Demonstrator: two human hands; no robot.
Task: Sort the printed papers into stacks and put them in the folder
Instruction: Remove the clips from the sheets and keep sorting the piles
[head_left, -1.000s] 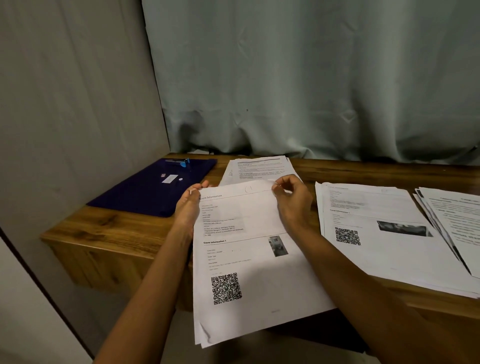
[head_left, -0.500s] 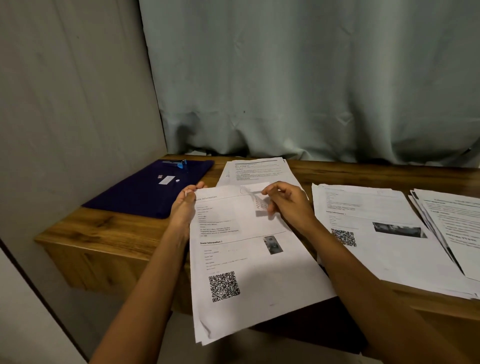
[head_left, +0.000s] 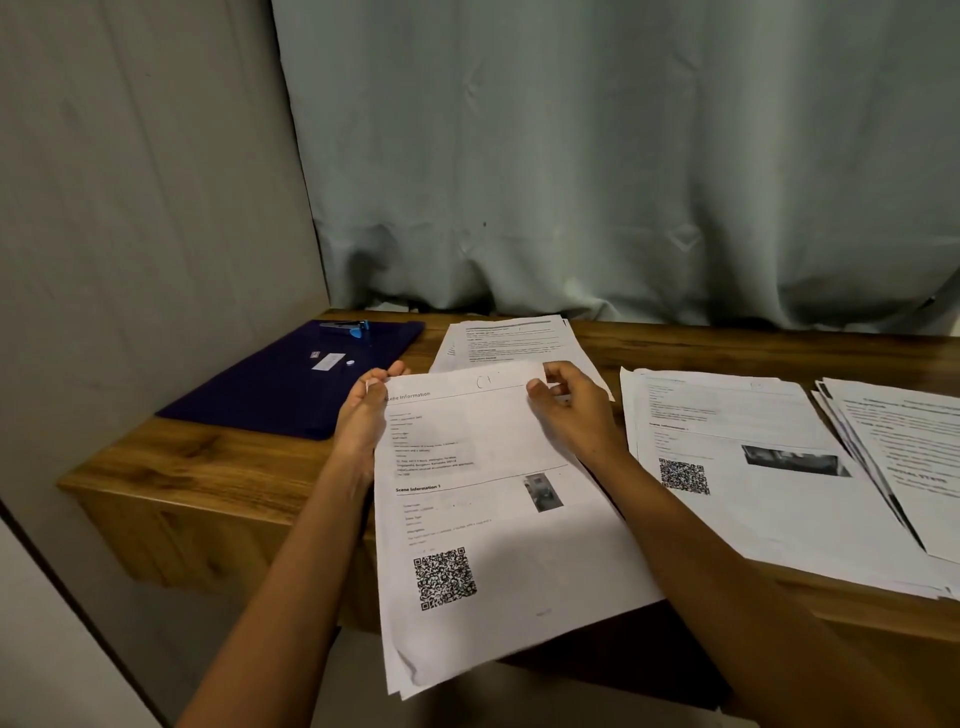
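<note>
Head view: the left hand (head_left: 363, 415) grips the top left corner of a sheaf (head_left: 493, 535) of printed papers, thumb on the top page. The right hand (head_left: 576, 410) pinches its top edge near the right corner. The sheaf's lower part reaches past the near edge of the table (head_left: 208, 462). A dark blue folder (head_left: 291, 384) lies closed on the table to the left. A far stack (head_left: 514, 338) lies just behind the sheaf. A middle stack (head_left: 753, 519) and a right stack (head_left: 914, 457) lie to the right, the right one overlapping the middle one.
</note>
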